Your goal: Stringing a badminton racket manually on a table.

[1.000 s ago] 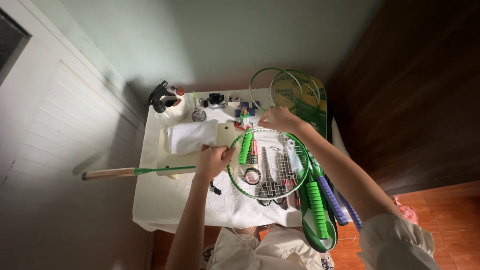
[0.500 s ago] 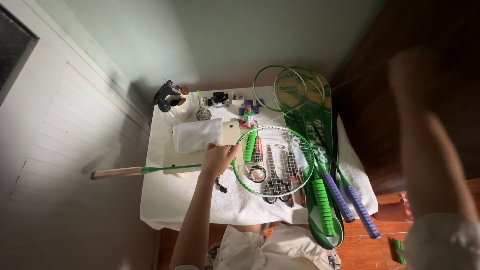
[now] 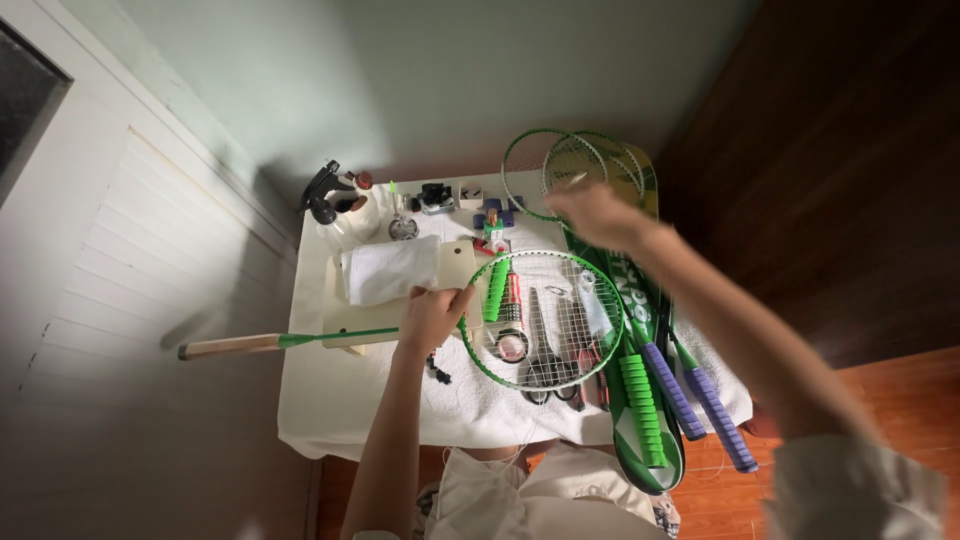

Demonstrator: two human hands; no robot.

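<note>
A white-clothed tabletop stands against a pale wall, wooden floor beneath. Left hand grips the racket; right hand hovers blurred, grip unclear.

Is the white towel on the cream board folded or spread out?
Folded. The white towel lies as a thick, compact bundle on the cream board, covering only part of it.

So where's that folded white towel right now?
In the head view, the folded white towel lies on the pale board at the table's left side, just beyond the left hand and right of the spray bottle.
</note>
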